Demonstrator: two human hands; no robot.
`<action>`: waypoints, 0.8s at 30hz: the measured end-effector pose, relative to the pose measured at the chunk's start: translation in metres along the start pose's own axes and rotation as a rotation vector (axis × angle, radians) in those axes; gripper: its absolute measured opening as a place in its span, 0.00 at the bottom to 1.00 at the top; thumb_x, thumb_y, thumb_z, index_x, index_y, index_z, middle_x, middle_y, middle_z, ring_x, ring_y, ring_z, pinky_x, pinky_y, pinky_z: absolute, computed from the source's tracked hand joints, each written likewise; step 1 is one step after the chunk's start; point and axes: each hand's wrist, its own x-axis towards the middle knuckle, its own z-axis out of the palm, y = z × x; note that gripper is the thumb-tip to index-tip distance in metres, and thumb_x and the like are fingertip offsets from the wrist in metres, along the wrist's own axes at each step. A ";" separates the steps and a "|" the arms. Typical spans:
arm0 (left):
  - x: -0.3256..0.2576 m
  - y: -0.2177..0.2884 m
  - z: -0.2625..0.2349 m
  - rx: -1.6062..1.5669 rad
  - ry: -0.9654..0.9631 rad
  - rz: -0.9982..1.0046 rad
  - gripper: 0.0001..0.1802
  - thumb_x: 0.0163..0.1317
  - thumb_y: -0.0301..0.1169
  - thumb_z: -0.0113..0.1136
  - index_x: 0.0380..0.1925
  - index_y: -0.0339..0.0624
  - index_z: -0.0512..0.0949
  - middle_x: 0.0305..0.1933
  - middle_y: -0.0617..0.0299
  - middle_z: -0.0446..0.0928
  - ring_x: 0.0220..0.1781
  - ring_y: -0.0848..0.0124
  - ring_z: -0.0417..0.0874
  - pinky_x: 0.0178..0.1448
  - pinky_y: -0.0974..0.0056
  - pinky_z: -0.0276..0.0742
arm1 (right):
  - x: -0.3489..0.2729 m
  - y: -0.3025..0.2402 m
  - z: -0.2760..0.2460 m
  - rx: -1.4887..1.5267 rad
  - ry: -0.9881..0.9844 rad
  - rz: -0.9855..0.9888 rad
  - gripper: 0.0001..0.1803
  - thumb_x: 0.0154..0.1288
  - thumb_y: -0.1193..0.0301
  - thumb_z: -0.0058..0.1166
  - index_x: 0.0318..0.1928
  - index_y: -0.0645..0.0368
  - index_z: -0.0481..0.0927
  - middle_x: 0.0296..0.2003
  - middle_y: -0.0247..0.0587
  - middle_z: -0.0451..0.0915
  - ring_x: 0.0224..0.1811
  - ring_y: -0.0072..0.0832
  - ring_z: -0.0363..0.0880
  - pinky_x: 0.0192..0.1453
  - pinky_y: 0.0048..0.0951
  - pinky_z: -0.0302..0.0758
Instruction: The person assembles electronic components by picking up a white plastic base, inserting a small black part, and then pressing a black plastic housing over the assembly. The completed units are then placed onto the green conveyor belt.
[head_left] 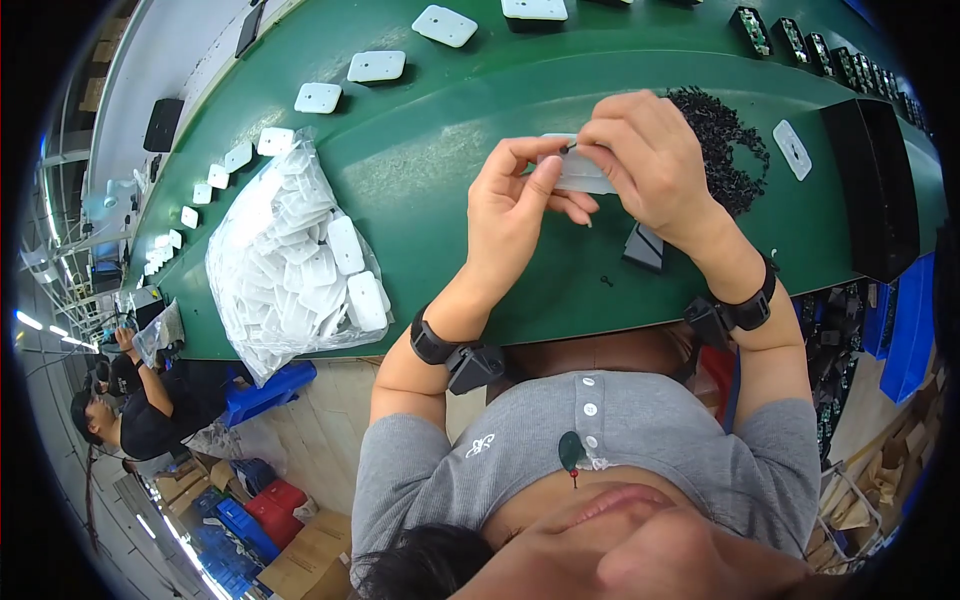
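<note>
Above the near edge of the green belt-topped bench (440, 200), the left hand (510, 215) and right hand (650, 165) meet, both pinched shut on a small white rounded plastic plate (580, 175) held between them. A clear plastic bag of white plates (295, 260) lies toward the left edge. Behind the right hand sits a heap of tiny black parts (725, 150). More white plates (377, 66) line the far edge.
</note>
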 end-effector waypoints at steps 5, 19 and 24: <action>-0.004 0.002 0.011 -0.228 -0.027 -0.127 0.17 0.72 0.24 0.44 0.58 0.31 0.61 0.49 0.45 0.75 0.39 0.59 0.85 0.43 0.62 0.85 | -0.009 0.002 0.007 0.426 0.163 0.393 0.04 0.70 0.77 0.49 0.42 0.63 0.69 0.38 0.42 0.76 0.37 0.26 0.76 0.43 0.25 0.73; 0.000 0.009 -0.031 0.464 -0.364 -0.176 0.18 0.73 0.41 0.51 0.35 0.34 0.78 0.28 0.67 0.74 0.28 0.77 0.72 0.32 0.70 0.69 | -0.014 0.001 0.006 0.774 -0.117 0.563 0.07 0.73 0.73 0.48 0.44 0.63 0.68 0.34 0.34 0.71 0.34 0.18 0.70 0.38 0.20 0.70; 0.001 0.027 -0.029 0.373 -0.412 -0.371 0.15 0.71 0.37 0.54 0.35 0.35 0.78 0.25 0.67 0.73 0.25 0.78 0.70 0.31 0.71 0.68 | -0.013 -0.005 0.006 0.801 -0.299 0.405 0.05 0.71 0.75 0.50 0.42 0.63 0.70 0.34 0.36 0.72 0.32 0.22 0.71 0.39 0.22 0.71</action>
